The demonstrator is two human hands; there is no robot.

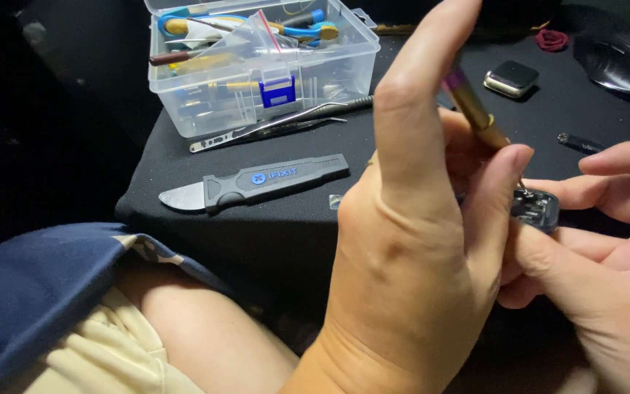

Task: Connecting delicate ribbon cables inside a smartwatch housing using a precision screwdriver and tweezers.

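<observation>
Left hand [410,241] grips screwdriver [475,109] on small device [535,208] held by right hand [607,248].

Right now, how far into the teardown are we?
Done: the toolbox is open; a pry tool and tweezers lie out. In hand: left hand sets a gold screwdriver into the small opened device held by the right hand. What remains inside is hidden.

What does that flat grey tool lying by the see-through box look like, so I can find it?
Start at the clear plastic box on the black table. Just in front of it, past the thin tweezers, lies the prying tool. It is the widest one: dark grey handle, rounded metal blade.
</observation>
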